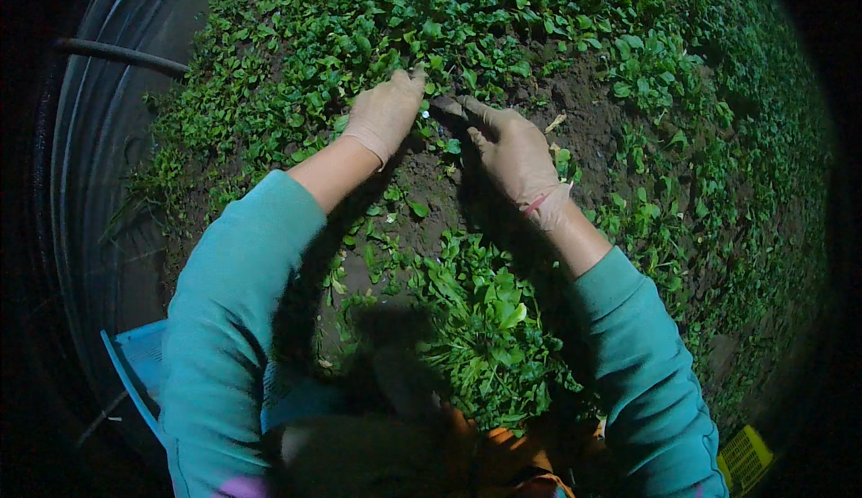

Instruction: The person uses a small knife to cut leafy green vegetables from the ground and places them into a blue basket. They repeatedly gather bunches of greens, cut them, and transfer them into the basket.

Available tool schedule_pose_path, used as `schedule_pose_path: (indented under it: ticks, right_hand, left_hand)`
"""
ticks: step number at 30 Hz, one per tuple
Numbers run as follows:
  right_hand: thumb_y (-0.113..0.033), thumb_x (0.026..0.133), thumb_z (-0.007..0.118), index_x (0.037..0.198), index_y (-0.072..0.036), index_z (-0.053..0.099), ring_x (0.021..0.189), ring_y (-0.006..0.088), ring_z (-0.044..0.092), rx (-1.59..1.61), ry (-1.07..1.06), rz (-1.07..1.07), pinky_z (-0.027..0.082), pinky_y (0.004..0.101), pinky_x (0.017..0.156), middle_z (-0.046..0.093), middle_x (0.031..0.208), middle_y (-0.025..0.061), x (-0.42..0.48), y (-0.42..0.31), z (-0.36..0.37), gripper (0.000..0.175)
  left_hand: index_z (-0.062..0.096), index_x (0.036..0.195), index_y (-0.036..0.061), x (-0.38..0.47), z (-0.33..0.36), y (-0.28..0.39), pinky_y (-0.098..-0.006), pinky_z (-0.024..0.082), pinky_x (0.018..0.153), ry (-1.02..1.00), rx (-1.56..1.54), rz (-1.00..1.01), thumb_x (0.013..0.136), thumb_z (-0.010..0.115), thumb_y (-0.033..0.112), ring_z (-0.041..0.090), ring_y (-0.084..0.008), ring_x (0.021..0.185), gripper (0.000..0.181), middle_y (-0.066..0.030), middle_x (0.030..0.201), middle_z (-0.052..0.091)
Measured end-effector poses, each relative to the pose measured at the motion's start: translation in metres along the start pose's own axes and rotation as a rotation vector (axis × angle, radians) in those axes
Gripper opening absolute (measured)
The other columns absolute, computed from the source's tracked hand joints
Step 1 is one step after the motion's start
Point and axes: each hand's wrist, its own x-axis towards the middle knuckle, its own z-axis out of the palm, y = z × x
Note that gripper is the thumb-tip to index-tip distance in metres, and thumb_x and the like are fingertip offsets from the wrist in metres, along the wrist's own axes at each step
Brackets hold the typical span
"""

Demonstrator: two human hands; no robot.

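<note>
My left hand (387, 117), in a thin pale glove, reaches into low leafy green plants (363, 47) growing in the soil. Leaves surround its fingertips, and whether they grip a stem is hidden. To its right, my gloved right hand (517, 154) holds a small dark hand tool with a flat blade (448, 106). The blade points left, close to the soil and toward my left hand. A pink band (535, 204) circles the right wrist. Nearer my body, a heap of loose, leafy greens (491, 323) lies on the ground, partly in shadow.
Bare brown soil (431, 181) shows between my arms. At the left, plastic sheeting (145, 134) rises beside the bed, with a pipe (128, 55) across it. A blue plastic crate (138, 356) stands at lower left, a yellow crate (744, 461) at lower right. More plants (727, 181) cover the right side.
</note>
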Motion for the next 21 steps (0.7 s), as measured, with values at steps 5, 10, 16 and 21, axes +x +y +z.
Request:
schedule_pose_path:
  ticks: [5, 10, 16, 21]
  right_hand:
    - [-0.007, 0.084, 0.063, 0.127, -0.011, 0.059, 0.093, 0.0409, 0.061, -0.08, -0.191, 0.056, 0.049, 0.0457, 0.083, 0.063, 0.094, 0.0215, 0.017, -0.021, 0.004, 0.044]
    - [-0.004, 0.081, 0.064, 0.124, -0.011, 0.063, 0.097, 0.0392, 0.062, -0.047, -0.202, 0.095, 0.05, 0.0432, 0.085, 0.065, 0.102, 0.0212, 0.011, -0.02, -0.016, 0.043]
    - [-0.009, 0.081, 0.065, 0.121, -0.014, 0.063, 0.088, 0.039, 0.063, 0.002, -0.158, -0.12, 0.052, 0.0458, 0.078, 0.064, 0.093, 0.02, 0.007, -0.014, 0.001, 0.041]
    - [-0.013, 0.084, 0.065, 0.122, -0.013, 0.063, 0.092, 0.0377, 0.063, -0.007, -0.218, -0.001, 0.051, 0.045, 0.081, 0.065, 0.096, 0.0202, -0.011, -0.002, -0.023, 0.038]
  left_hand:
    - [0.058, 0.099, 0.0097, 0.002, 0.031, -0.021, -0.0393, 0.055, 0.064, 0.155, 0.072, 0.181, 0.08, 0.055, 0.006, 0.065, -0.0278, 0.082, 0.02, -0.0097, 0.086, 0.058]
    - [0.057, 0.098, 0.0104, -0.018, 0.045, -0.032, -0.0398, 0.053, 0.063, 0.24, 0.013, 0.209, 0.078, 0.055, 0.004, 0.062, -0.0293, 0.081, 0.021, -0.0088, 0.085, 0.057]
    - [0.059, 0.09, 0.0087, -0.016, 0.039, -0.031, -0.0439, 0.054, 0.065, 0.345, -0.169, 0.16, 0.079, 0.053, 0.001, 0.064, -0.0324, 0.081, 0.015, -0.012, 0.086, 0.059]
    - [0.065, 0.099, 0.0073, -0.055, 0.024, -0.003, -0.0458, 0.053, 0.075, 0.059, -0.372, 0.172, 0.071, 0.06, 0.004, 0.065, -0.0351, 0.085, 0.029, -0.0149, 0.091, 0.065]
